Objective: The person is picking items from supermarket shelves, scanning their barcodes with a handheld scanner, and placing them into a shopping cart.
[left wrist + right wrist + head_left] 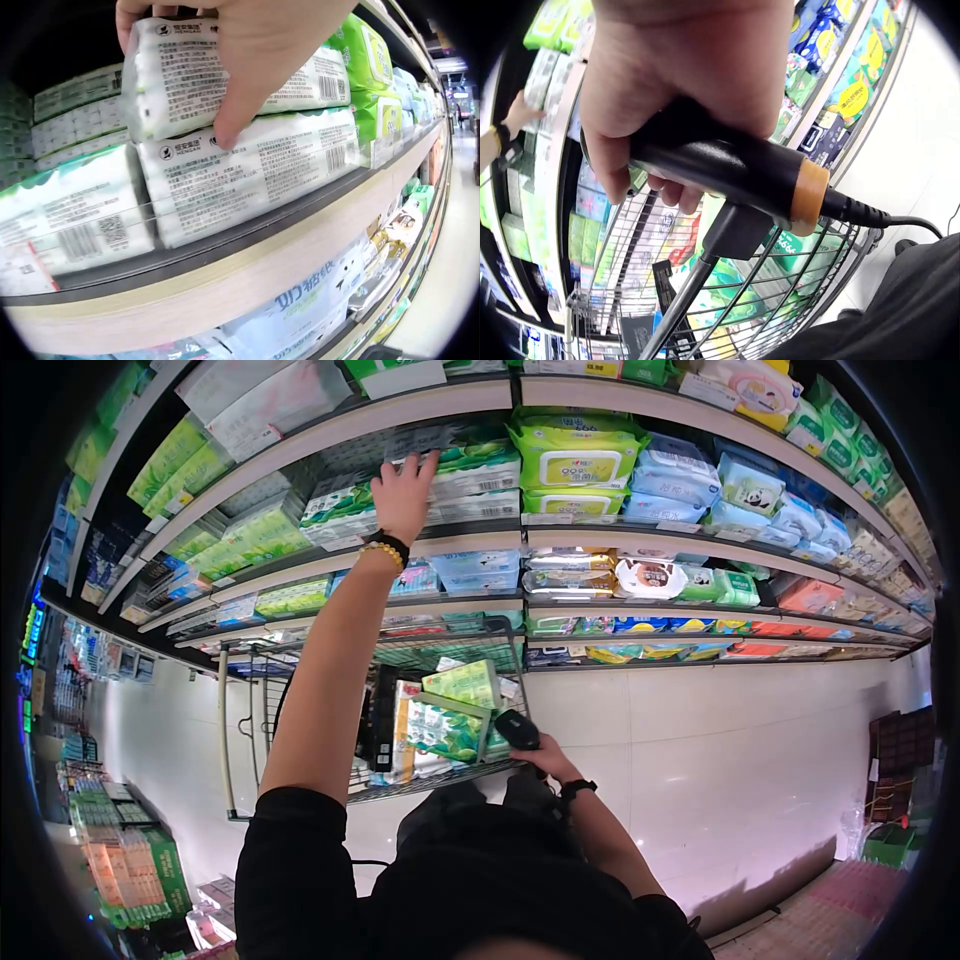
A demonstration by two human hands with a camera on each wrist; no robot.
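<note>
My left hand [403, 492] reaches up to a shelf and grips the top pack of tissues [187, 75], fingers over its top and thumb [240, 112] on its printed white side. That pack lies on a second like pack [247, 176] on the shelf board [225, 262]. My right hand [540, 758] is low by the wire cart [440, 780] and holds a black handheld scanner [727, 169] with an orange ring and a cable [900, 220]. The cart carries several green and white packs [450, 720].
Shelves [640, 540] of wipes and tissue packs run across the wall ahead, green packs [575, 455] to the right of my left hand. White tiled floor [700, 760] spreads to the right of the cart. More stocked racks [120, 850] stand at the lower left.
</note>
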